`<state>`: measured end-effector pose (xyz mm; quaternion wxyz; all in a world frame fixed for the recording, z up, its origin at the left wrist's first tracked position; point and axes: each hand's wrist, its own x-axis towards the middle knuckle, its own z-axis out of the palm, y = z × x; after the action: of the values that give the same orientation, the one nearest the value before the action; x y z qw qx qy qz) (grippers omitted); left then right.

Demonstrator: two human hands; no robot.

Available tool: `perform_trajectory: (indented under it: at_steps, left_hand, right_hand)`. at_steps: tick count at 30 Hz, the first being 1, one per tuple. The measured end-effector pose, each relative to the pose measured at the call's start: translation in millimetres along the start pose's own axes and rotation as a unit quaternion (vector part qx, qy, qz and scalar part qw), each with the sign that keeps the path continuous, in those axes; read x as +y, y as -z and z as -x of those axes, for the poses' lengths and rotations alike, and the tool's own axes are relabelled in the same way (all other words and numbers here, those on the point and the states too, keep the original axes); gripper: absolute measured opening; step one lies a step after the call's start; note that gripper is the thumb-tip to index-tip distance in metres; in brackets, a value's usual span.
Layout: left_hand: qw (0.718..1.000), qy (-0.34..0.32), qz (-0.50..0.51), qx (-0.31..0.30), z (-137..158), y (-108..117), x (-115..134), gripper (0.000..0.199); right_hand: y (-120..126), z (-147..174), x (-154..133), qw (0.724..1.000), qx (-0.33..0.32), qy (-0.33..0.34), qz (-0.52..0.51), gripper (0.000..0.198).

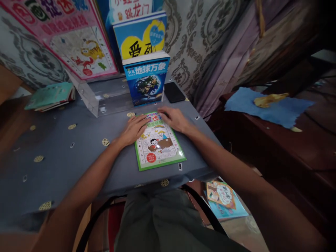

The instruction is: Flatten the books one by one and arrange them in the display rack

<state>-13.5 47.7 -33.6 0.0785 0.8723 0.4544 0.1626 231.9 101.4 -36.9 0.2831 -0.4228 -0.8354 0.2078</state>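
Head view, and with the green-bordered picture book as the clock's centre, we start at far left: a dark grey-blue tablecloth [86,143] dotted with yellow patches spreads wide across the table. At about ten o'clock, a low pile of teal-covered books [51,95] lies flat; at half past ten, a tall pink-bordered picture book [76,45] leans upright above a clear plastic rack [91,99]. Now the bare left hand [135,128], at ten o'clock: palm down, fingers laid over the cover's upper-left part, not closed around anything. Close to twelve, a thick blue book with a globe on its cover [147,84] stands in front of a blue-and-yellow book [140,38]. And centre stage, the glossy green-bordered picture book [160,143] itself, flat on the cloth near the table's front edge. The bare right hand [173,118], at one o'clock, has bent fingers at its upper-right corner; whether they pinch the edge, I can't tell. Just beyond, a flat black rectangular device [174,92]. Behind, grey scroll-patterned fabric [183,45], then a pale purple curtain [231,66] hanging at two. Down at four, colourful children's books [223,199] lie below table height. Far right, before three: dark red wooden furniture [275,147] bearing a ragged blue cloth [241,101] and a yellow-brown object [269,100].
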Motion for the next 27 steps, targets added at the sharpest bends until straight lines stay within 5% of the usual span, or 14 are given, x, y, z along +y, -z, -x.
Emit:
perform_trajectory:
  at_steps: [5, 10, 15, 27]
  left_hand:
    - [1.000, -0.005, 0.002, 0.013, 1.4, -4.1, 1.7, 0.041]
    - [1.000, -0.003, 0.016, 0.017, 2.2, -8.6, -4.9, 0.040]
    - [1.000, -0.005, 0.007, 0.023, 0.6, -10.1, -5.0, 0.039]
    - [1.000, 0.001, 0.006, 0.006, 2.4, -4.7, 1.5, 0.041]
  right_hand:
    - [-25.2, 32.6, -48.7, 0.992, -0.032, 0.001, 0.125, 0.053]
    - [-50.5, 81.1, -107.8, 0.991, -0.059, 0.077, 0.093, 0.070]
    - [-60.0, 105.3, -150.2, 0.978, -0.103, 0.156, 0.092, 0.061]
    - [-27.7, 142.8, -114.3, 0.982, -0.099, 0.098, 0.129, 0.064]
